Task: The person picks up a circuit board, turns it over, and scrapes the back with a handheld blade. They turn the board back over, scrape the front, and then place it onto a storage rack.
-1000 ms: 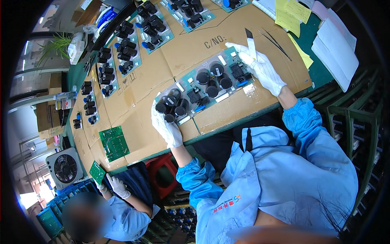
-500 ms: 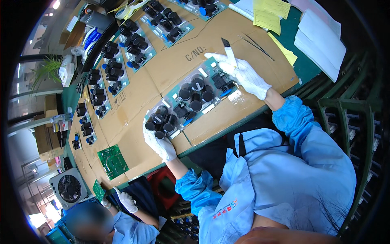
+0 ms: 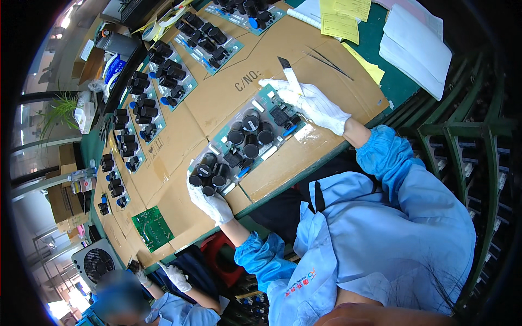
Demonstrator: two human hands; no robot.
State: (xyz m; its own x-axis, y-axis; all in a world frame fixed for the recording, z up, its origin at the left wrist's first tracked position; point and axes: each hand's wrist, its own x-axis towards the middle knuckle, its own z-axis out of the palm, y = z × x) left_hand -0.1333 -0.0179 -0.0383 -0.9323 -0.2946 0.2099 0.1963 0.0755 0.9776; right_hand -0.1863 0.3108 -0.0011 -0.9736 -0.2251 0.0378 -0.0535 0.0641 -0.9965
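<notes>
A green circuit board [image 3: 223,140] crowded with black cylindrical capacitors is held over the cardboard-covered bench in front of me. My left hand [image 3: 209,202], in a white glove, is closed around its left end, the fingertips partly hidden by the board. My gloved right hand [image 3: 315,106] grips the board's right end. Between the fingers of that same hand sits a slim white-handled tool [image 3: 292,79] with a flat dark tip, pointing up and away from the board. Whether the tip is a brush or a blade I cannot tell.
Several similar boards [image 3: 174,81] stand in rows at the far left of the cardboard [image 3: 185,146]. A bare green board [image 3: 153,228] lies near the left. Tweezers [image 3: 329,64] and papers [image 3: 416,51] are at the far right. A co-worker [image 3: 176,312] sits at lower left beside a fan [image 3: 97,261].
The view has shifted slightly, and both my hands keep their hold on the board. The green board in the co-worker's hand no longer shows its green face; a dark object appears there.
</notes>
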